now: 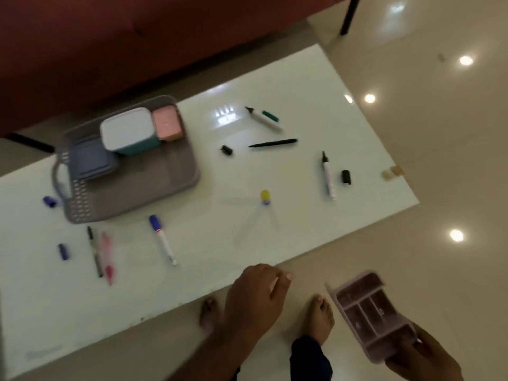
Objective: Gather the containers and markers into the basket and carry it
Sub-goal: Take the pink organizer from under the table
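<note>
While we stood at the near edge of the white table (275, 86), the grey basket (170, 177) sat at its left, already holding three lidded containers: a blue one (92, 160), a white-lidded teal one (127, 132) and a pink one (167, 125). We judged the perforated plastic basket light but slightly flexible, best lifted by its looped end handle (56, 177) with a second hand under the far side. Markers lay loose around it: a black pen (94, 251) beside a pink one (107, 257), a blue-capped marker (162, 239), a green-banded one (264, 118) and another white marker (328, 177), with stray caps among them. They looked smooth and apt to roll, so we would pinch each mid-barrel. Our left hand (253, 298) hovered over the near table edge, fingers loosely bent and holding nothing. Further right, our right hand (423, 358) gripped the corner of a pink divided tray (368, 312), a stiff, light piece, off the table.
</note>
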